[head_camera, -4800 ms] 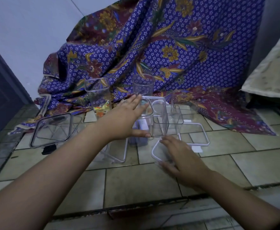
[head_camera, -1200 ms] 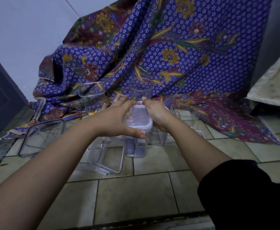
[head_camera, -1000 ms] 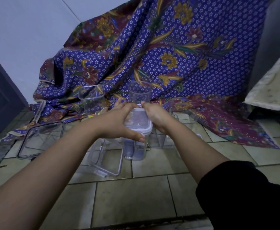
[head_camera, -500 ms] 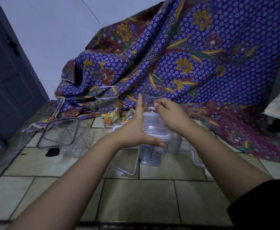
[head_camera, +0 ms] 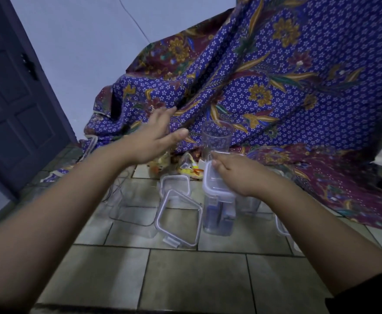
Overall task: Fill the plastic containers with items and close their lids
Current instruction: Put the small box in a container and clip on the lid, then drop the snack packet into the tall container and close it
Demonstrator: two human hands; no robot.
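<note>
Change: the left hand (head_camera: 156, 139) has come off the tall lidded container (head_camera: 218, 207) and now hangs released, fingers spread, over the snack packets (head_camera: 190, 167) by the batik cloth (head_camera: 276, 87). The right hand (head_camera: 235, 175) stays pressed on the lid (head_camera: 215, 180), grip flat rather than clenched. Judged: this box is nearly sealed; the next one's filling begins.

Containers on the tiled floor (head_camera: 196, 279), largest first:
- large clear box (head_camera: 129, 207), left, contents unclear;
- lidded container, dark items inside;
- clear tumbler (head_camera: 217, 137), behind, apparently empty;
- loose lid frame (head_camera: 178, 219), leaning beside the lidded container.
</note>
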